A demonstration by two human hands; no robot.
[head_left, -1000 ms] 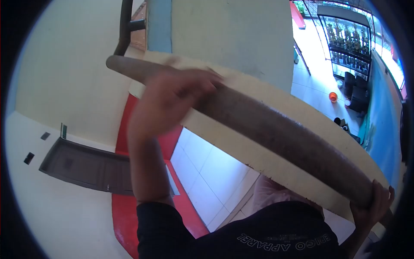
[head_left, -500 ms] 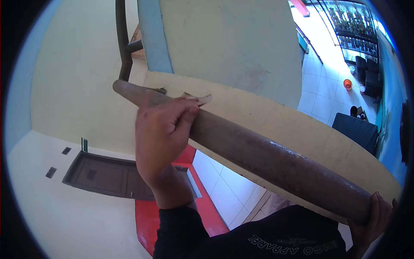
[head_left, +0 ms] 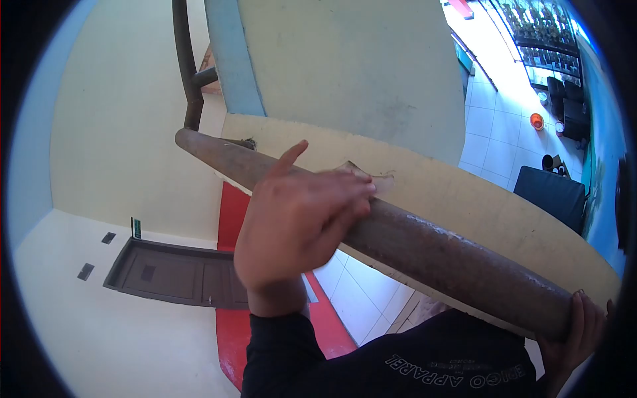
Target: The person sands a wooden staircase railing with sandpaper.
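A thick brown handrail (head_left: 451, 255), worn pale in patches, runs diagonally from upper left to lower right. My left hand (head_left: 298, 222) lies over its middle, pressing a small pale sheet of sandpaper (head_left: 381, 180) against the rail. The sheet's curled corners stick out past my fingertips; the rest is hidden under them. One finger is lifted away from the others. At the lower right, my right hand (head_left: 580, 331) is wrapped around the rail, partly cut off by the dark image edge.
Beneath the rail runs a cream wall ledge (head_left: 491, 192). A brown rail post (head_left: 186, 60) rises at upper left. Below are a brown door (head_left: 179, 272), a red painted band (head_left: 232, 345) and white floor tiles (head_left: 361, 292). An orange bucket (head_left: 537, 121) and dark chair (head_left: 549, 199) stand at right.
My left hand has slid along the rail toward the lower right, carrying the sandpaper, and one finger has lifted. My right hand stays in place on the rail.
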